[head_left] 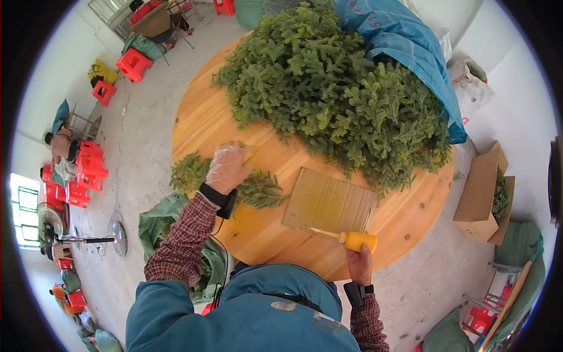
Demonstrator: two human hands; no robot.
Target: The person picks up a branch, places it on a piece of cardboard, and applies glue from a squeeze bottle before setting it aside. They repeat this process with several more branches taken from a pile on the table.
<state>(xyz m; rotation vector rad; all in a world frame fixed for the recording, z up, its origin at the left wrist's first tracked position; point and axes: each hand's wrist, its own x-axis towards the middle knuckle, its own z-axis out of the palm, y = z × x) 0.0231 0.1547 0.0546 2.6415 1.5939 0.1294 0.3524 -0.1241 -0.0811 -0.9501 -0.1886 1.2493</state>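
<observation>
My right hand (360,264), at the table's near edge, is wrapped around a yellow squeeze bottle (359,240). The bottle's long thin nozzle points left across the lower edge of a flat cardboard piece (328,202). My left hand (229,167), in a thin clear plastic glove, hovers over or rests among cut green fir-like sprigs (261,189) left of the cardboard. Its fingers are curled together; what they hold, if anything, is too small to make out. Yellow smears mark the wood near it. A large heap of green sprigs (316,82) covers the table's far side.
A blue woven sack (410,53) lies open behind the heap on the round wooden table (199,111). By my left arm stands a green sack (161,214) of greenery. An open cardboard box (478,196) is at right. Red stools (134,64), a fan (51,226) and seated people are at left.
</observation>
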